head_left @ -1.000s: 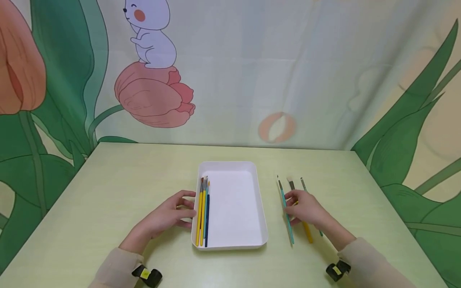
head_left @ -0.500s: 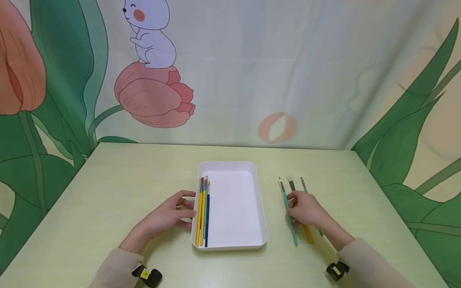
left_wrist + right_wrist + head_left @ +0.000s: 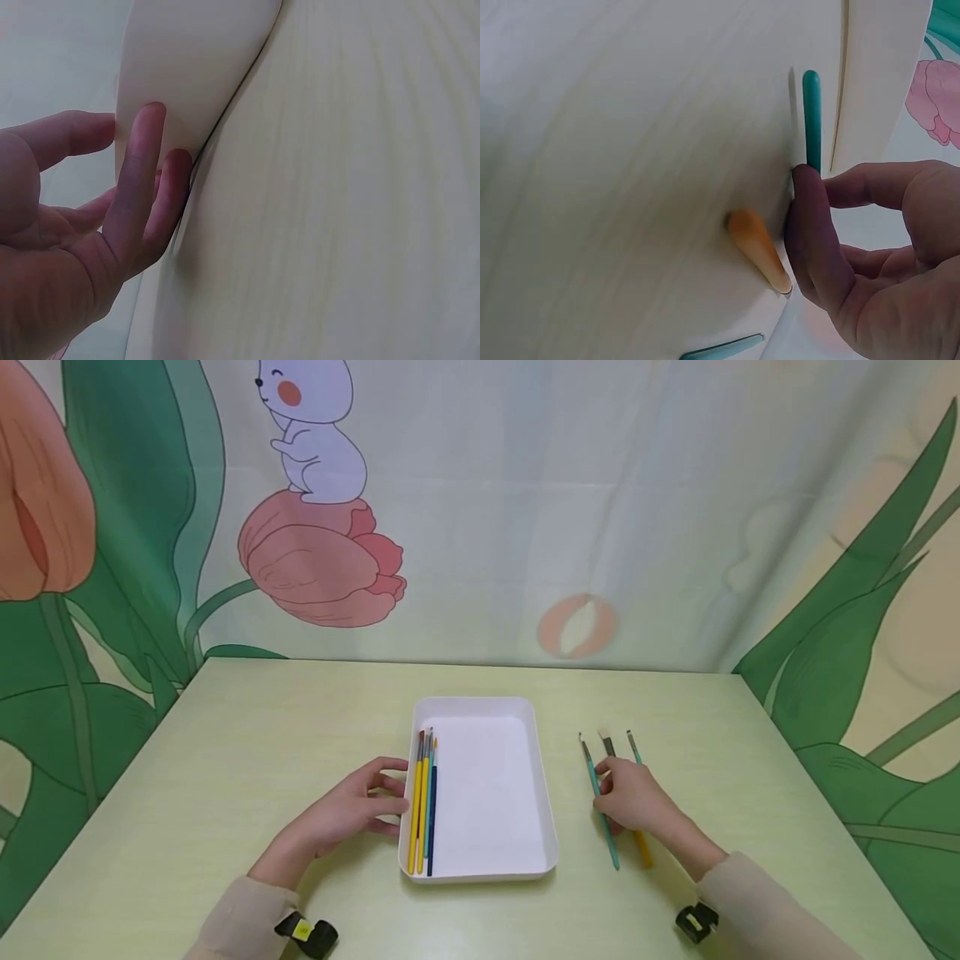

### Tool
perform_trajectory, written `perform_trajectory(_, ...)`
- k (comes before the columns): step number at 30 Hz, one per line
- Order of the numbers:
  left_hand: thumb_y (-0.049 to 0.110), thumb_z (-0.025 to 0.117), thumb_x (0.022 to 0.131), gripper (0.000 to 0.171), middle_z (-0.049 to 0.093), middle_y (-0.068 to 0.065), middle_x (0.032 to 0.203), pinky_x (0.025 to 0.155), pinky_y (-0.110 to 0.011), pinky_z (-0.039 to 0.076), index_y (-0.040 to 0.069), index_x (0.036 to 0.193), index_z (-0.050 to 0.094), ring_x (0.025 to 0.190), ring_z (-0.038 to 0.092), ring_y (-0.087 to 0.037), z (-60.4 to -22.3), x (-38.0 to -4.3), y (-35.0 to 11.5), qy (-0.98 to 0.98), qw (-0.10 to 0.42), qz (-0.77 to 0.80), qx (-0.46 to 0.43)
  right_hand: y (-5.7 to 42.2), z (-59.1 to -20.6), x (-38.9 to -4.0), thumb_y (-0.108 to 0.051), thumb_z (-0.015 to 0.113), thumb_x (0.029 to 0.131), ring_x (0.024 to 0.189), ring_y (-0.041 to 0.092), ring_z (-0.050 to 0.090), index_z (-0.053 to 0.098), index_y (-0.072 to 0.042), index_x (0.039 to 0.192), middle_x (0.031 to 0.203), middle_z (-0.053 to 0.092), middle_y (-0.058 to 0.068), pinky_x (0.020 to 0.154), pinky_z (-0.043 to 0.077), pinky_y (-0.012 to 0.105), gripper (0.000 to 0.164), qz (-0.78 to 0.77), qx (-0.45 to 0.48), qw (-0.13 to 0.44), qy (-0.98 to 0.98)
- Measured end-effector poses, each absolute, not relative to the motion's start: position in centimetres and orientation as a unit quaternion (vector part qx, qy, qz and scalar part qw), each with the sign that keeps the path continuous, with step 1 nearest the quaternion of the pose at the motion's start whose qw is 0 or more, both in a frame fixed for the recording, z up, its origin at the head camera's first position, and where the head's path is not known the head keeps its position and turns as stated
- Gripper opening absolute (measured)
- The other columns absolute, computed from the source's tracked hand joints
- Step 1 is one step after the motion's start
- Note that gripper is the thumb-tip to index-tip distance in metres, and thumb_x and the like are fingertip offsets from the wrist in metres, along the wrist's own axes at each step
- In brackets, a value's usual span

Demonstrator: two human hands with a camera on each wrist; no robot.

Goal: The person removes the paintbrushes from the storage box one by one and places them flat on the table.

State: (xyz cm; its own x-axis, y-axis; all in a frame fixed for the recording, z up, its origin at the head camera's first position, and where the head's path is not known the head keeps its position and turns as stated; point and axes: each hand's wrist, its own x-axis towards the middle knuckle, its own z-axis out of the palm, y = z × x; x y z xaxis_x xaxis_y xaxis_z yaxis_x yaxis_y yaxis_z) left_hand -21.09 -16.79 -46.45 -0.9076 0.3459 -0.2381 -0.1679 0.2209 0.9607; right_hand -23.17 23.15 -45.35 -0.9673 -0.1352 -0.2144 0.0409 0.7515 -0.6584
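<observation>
My left hand lies along the left side of the white tray, its fingers against the outer wall, as the left wrist view of the tray wall also shows. With thumb and fingers, my right hand pinches a teal-handled paintbrush to the right of the tray. In the right wrist view the teal handle sticks out past my fingertips. Under this hand lies a thicker yellow-handled paintbrush, partly covered. Another thin teal paintbrush lies further right, most of it hidden by my hand.
Several slim paintbrushes, including a yellow one and a dark blue one, lie side by side along the tray's left wall. The pale table ends at a printed curtain behind.
The pinched teal paintbrush has shifted slightly right, its handle end most, and my right hand with it. The far right brush's handle end is now covered. The left hand and tray stay put.
</observation>
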Motion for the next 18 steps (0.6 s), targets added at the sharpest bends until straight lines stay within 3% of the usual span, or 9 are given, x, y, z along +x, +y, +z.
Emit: perform_trajectory(18,0.010,0.070,0.097,0.061,0.051,-0.022,0.126,0.082,-0.045,0.062,0.005,0.150,0.040,0.101,0.064,-0.031,-46.70,-21.16,-16.80,0.750,0.207,0.625,0.060,22.84,-44.83,-23.18,0.000,0.062,0.092,0.054,0.018,0.066,0.050,0.014,0.134,0.090,0.066,0.011,0.055,0.056,0.030,0.046,-0.306,-0.031,0.132,0.942)
